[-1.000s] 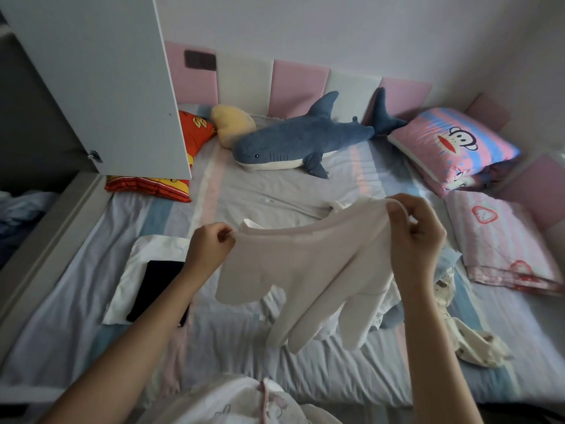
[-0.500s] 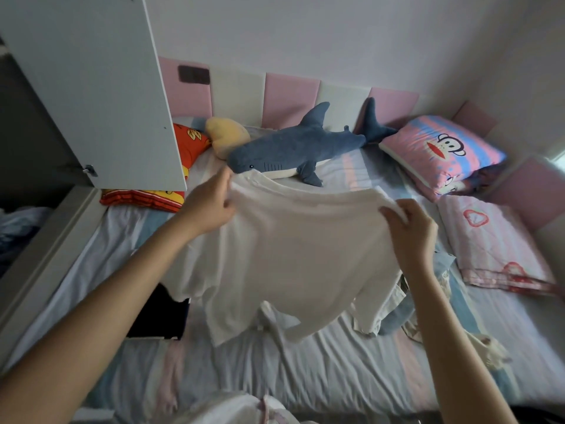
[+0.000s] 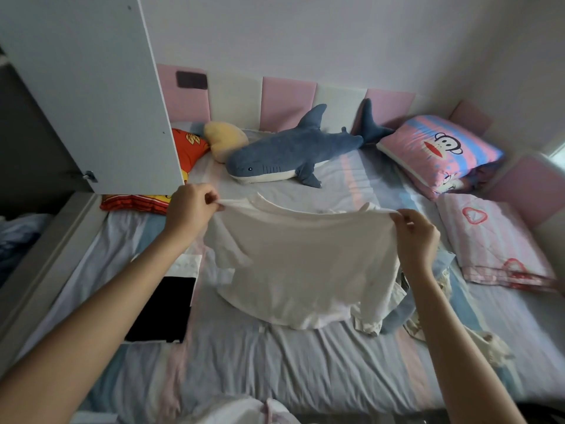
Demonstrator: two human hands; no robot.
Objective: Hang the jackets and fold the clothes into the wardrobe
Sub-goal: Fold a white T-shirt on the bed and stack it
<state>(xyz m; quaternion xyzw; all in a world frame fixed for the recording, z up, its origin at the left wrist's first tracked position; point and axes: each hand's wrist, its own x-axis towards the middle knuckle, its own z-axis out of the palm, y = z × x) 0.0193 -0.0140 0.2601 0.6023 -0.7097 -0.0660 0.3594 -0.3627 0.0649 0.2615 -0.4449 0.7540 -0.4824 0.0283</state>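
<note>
Both hands hold up one garment by its top edge: the left hand (image 3: 191, 206) pinches one shoulder corner of a white shirt (image 3: 305, 261) between thumb and curled fingers, and the right hand (image 3: 415, 237) pinches the opposite corner the same way. The shirt hangs spread between them over the middle of the bed, its lower edge appearing to touch the striped sheet (image 3: 275, 368). Just under the right forearm lies a loose heap of clothes (image 3: 397, 316), with a blue piece and cream pieces tangled together. Below the left forearm a black folded garment (image 3: 162, 310) rests on a white cloth (image 3: 191, 261). Farther back a blue shark plush (image 3: 290, 154) lies across the sheet, with a yellow cushion (image 3: 224, 140) touching its nose end and a red pillow (image 3: 186, 145) beside that. At the right a pink monkey pillow (image 3: 440, 151) sits near the corner, and a folded pink quilt (image 3: 495, 243) lies in front of it. Pink and white padded panels (image 3: 287, 99) line the wall. At the left the white wardrobe door (image 3: 91, 87) stands open over the bed's edge.
</note>
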